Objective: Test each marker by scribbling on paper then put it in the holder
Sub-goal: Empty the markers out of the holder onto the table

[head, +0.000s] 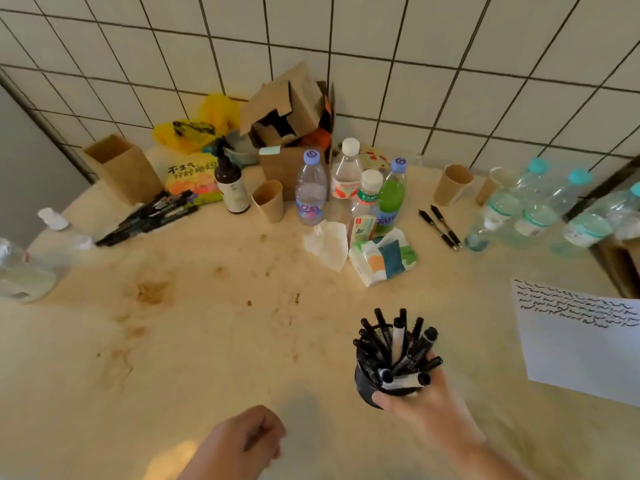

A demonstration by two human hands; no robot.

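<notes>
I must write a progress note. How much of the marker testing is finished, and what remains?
Mostly done, it seems. The paper carries several rows of scribbles, and the holder is crowded with markers. In hand: the right hand grips the holder; the left hand is curled and holds nothing. Possibly left: a pile of black markers at the far left and two pens beyond the paper, outside the holder.

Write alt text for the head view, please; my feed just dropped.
The right hand grips a black mesh holder crammed with markers above a stained table. The left hand is curled, holding nothing. Scribbled paper lies right; more markers lie far left.
</notes>
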